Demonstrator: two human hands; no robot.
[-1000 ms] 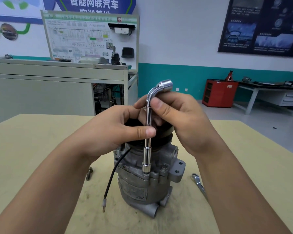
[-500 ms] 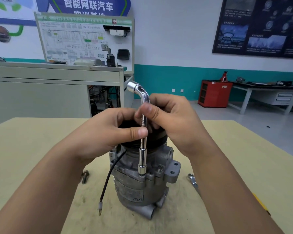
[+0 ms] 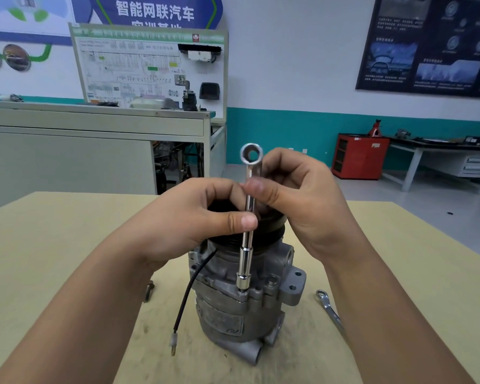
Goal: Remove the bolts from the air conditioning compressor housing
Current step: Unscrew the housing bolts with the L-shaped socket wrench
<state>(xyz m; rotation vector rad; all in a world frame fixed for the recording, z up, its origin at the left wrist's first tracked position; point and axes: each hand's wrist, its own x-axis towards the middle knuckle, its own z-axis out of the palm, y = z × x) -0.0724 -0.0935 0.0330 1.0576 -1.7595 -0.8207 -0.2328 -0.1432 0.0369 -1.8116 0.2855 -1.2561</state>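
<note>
On the pale yellow tabletop (image 3: pixel 53 245), centre: grey cast-metal compressor housing (image 3: pixel 233 309) standing upright, black pulley (image 3: pixel 272 234) on top. Chrome L-shaped socket wrench (image 3: pixel 245 261) stands near vertical, its lower socket seated over a flange bolt on the near side (bolt head hidden in the socket). Left hand (image 3: pixel 194 217) pinches the shaft between thumb and fingers. Right hand (image 3: pixel 302 200) pinches it higher, just under the bend.

Likely spinning the bolt out by fingertip. Keep the shaft in line with the bolt, apply light downward pressure, and don't rock the housing. The pulley rim sits close behind the shaft, so finger room looks tight.

Next bolt head (image 3: pixel 272 279) is just right on the same flange. Black lead with end terminal (image 3: pixel 187 297) hangs down the left side, apart from the wrench. Loose bolt (image 3: pixel 149 291) lies left, steel spanner (image 3: pixel 329 309) right.
</note>
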